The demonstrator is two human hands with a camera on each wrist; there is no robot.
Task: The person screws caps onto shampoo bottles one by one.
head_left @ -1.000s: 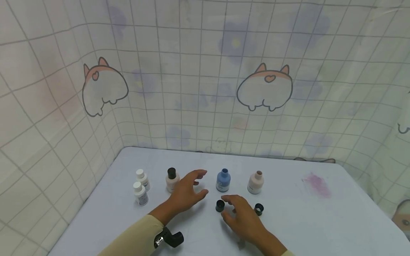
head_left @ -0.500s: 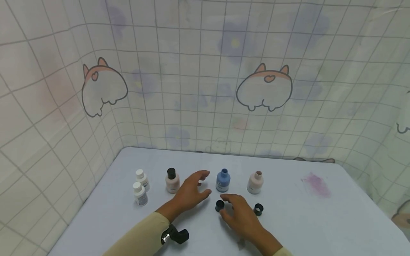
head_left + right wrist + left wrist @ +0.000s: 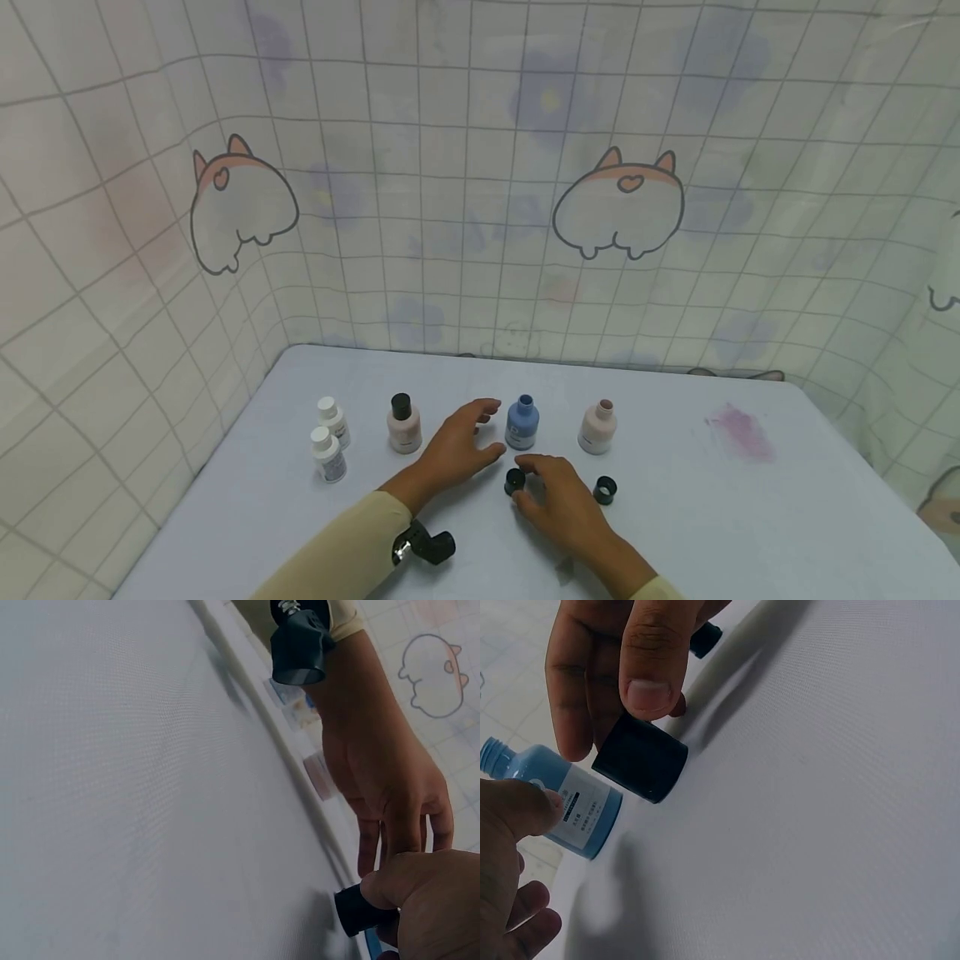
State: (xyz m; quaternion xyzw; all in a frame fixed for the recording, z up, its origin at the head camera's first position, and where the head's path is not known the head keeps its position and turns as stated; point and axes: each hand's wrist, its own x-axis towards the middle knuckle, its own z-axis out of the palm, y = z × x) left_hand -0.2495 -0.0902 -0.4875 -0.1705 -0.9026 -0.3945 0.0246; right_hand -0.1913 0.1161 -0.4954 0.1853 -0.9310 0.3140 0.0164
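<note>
My left hand (image 3: 459, 450) reaches beside the uncapped blue bottle (image 3: 522, 423), thumb and fingers spread apart. In the left wrist view its thumb (image 3: 532, 810) overlaps the bottle's label. My right hand (image 3: 566, 508) is at a small black cap (image 3: 514, 481) on the white table, with thumb and fingertips on either side and no firm pinch showing. In the right wrist view the right thumb (image 3: 390, 881) overlaps the cap's edge. A second black cap (image 3: 605, 490) lies just right of that hand. An uncapped pale pink bottle (image 3: 597, 428) stands further right.
A pale pink bottle with a black cap (image 3: 404, 425) stands left of my left hand. Two small white bottles (image 3: 328, 456) stand at the table's left side. A pink stain (image 3: 742, 433) marks the table (image 3: 720, 533) at right. Printed curtains (image 3: 450, 208) hang behind.
My left hand has moved right, away from the black-capped bottle and closer to the blue bottle. My right hand has stayed nearly still at the cap.
</note>
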